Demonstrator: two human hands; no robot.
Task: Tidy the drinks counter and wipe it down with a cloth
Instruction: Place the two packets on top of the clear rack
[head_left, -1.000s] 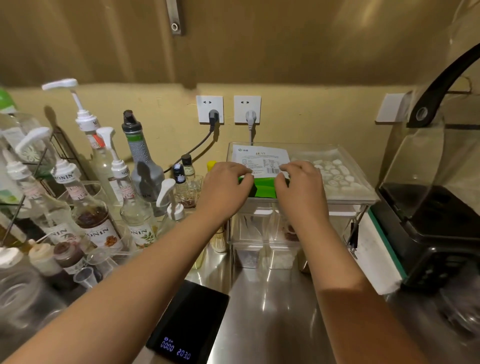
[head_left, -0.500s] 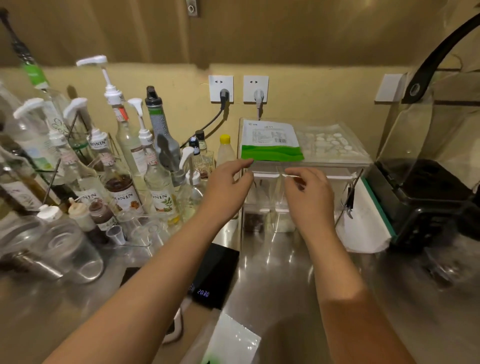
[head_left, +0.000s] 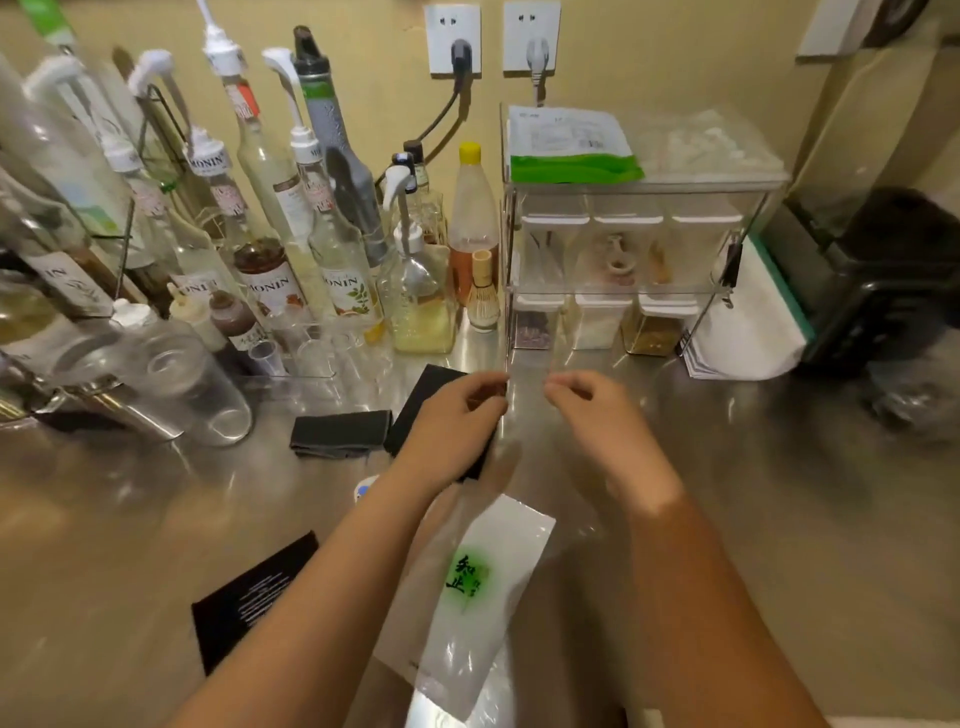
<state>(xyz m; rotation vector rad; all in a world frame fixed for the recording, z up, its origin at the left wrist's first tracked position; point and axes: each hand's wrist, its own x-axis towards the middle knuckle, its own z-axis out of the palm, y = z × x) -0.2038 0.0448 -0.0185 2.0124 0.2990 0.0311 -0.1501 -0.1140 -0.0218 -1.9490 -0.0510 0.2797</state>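
A green and white packet (head_left: 571, 150) lies flat on top of the clear acrylic rack (head_left: 644, 188) at the back. My left hand (head_left: 457, 423) and my right hand (head_left: 597, 410) hover side by side over the steel counter (head_left: 727, 493), in front of the rack and apart from it. Both have their fingers curled in, and I see nothing in either. A folded black cloth (head_left: 340, 434) lies on the counter left of my left hand. A white pouch with a green logo (head_left: 488, 587) lies between my forearms.
Many pump syrup bottles (head_left: 270, 249) crowd the back left, with a glass pitcher (head_left: 171, 384) in front. A black scale (head_left: 431, 389) sits partly under my left hand. A black card (head_left: 249, 603) lies near left. A blender (head_left: 883, 270) stands right.
Both hands have let go of the green packet, left on the rack top, and drawn back toward me. The view has tilted down, showing the pouch and black cloth.
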